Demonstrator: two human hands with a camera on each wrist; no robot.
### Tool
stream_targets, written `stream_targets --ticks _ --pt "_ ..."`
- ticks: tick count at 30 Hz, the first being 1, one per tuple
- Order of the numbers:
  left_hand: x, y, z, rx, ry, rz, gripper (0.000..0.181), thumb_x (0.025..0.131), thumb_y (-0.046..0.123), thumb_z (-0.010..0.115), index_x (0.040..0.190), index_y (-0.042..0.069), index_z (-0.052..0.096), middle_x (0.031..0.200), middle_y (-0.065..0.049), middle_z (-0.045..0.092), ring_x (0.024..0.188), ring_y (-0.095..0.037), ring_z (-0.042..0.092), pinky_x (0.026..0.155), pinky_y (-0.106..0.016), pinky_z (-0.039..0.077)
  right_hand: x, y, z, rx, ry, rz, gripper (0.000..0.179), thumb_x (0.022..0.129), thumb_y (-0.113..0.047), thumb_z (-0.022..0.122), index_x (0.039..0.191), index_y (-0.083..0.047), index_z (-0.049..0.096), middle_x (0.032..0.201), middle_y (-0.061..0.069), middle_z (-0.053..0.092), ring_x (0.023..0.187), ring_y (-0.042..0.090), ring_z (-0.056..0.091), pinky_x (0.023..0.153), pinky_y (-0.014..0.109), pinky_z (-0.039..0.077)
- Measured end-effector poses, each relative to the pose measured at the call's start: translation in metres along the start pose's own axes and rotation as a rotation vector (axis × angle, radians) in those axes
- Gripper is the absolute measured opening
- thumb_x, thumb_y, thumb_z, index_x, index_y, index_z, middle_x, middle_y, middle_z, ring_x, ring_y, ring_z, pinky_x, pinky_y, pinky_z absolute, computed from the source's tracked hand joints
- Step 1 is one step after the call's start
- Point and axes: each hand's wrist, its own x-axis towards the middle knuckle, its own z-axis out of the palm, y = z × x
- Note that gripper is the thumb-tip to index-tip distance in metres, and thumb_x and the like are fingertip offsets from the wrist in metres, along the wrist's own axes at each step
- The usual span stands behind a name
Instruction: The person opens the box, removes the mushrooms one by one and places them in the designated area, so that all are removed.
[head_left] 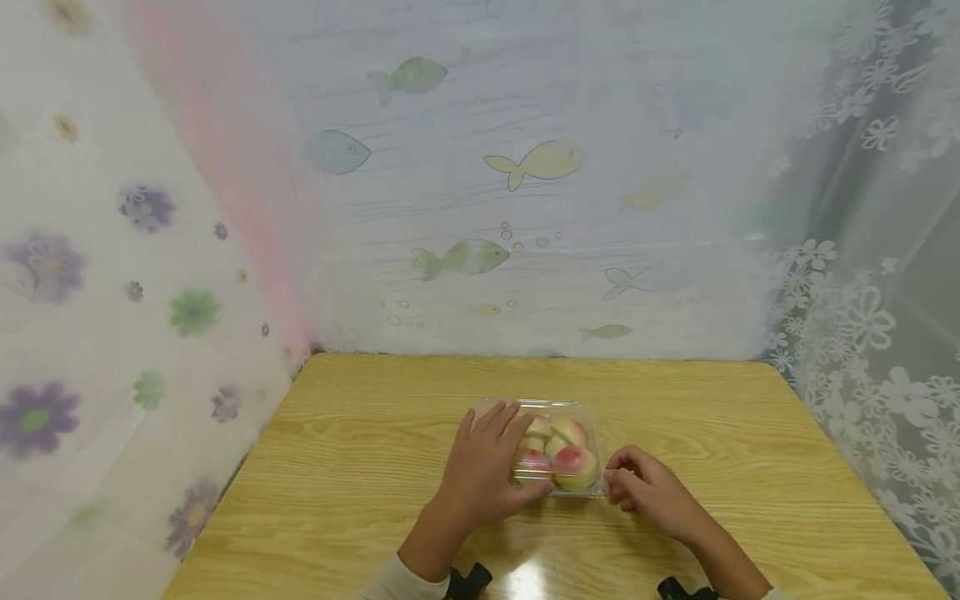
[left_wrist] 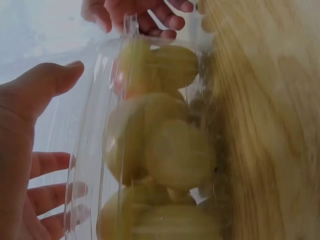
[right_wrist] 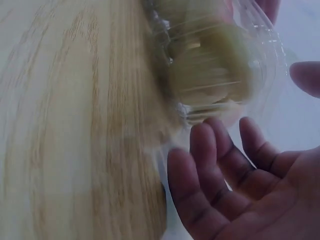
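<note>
A clear plastic clamshell box (head_left: 592, 433) lies on the table with several peaches (head_left: 573, 468) inside, pale yellow with a pink-red blush. Spread across the left part of its lid is my left hand (head_left: 489, 468), fingers straight and thumb along the near edge. My right hand (head_left: 651, 490) is at the box's right side, its fingers loosely bent. In the left wrist view, the fingers of that hand are right by a small tab (left_wrist: 131, 24) at the end of the box. From the right wrist, the thumb (right_wrist: 306, 79) stands well apart from the other fingers, with nothing between them.
The wood-grain table (head_left: 360, 417) reaches back to a curtain (head_left: 540, 275) printed with fish. A flowered sheet (head_left: 135, 333) hangs on the left, and a sheer curtain with white flowers (head_left: 847, 333) on the right. Dark wrist straps (head_left: 468, 581) show at the bottom.
</note>
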Motion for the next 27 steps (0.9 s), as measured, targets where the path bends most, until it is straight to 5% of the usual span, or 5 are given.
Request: stream_targets --ticks 6,15,21,27 --pt "0.003 0.015 0.008 0.047 0.103 0.053 0.090 0.078 0.082 0.066 0.145 0.023 0.056 0.149 0.000 0.058 0.143 -0.026 0.051 0.115 -0.065 0.038 0.000 0.007 -0.002 0.259 -0.118 0.048 0.023 0.108 -0.023 0.046 0.110 0.000 0.053 0.100 0.009 0.061 0.089 0.024 0.067 0.076 0.042 0.063" --pt "0.008 0.036 0.017 0.051 0.194 0.167 0.079 0.074 0.075 0.077 0.133 0.024 0.064 0.144 0.000 0.062 0.138 -0.023 0.056 0.113 -0.057 0.044 0.000 0.015 -0.003 0.452 -0.265 0.017 0.019 0.106 -0.013 0.040 0.107 -0.005 0.057 0.097 0.005 0.065 0.085 0.016 0.067 0.080 0.041 0.064" --pt "0.008 0.045 0.022 -0.022 0.256 0.241 0.056 0.074 0.057 0.089 0.119 0.027 0.073 0.137 0.003 0.067 0.133 -0.021 0.060 0.112 -0.051 0.047 0.001 0.021 -0.002 0.544 -0.388 -0.033 0.020 0.105 -0.005 0.042 0.105 -0.005 0.062 0.098 0.005 0.069 0.084 0.012 0.068 0.082 0.040 0.064" --pt "0.009 0.054 0.029 -0.096 0.278 0.309 0.019 0.083 0.039 0.087 0.098 0.029 0.079 0.131 0.003 0.070 0.131 -0.021 0.061 0.110 -0.047 0.049 0.002 0.026 -0.002 0.551 -0.402 -0.053 0.028 0.111 -0.013 0.041 0.104 -0.006 0.066 0.099 0.004 0.071 0.084 0.011 0.068 0.083 0.039 0.064"
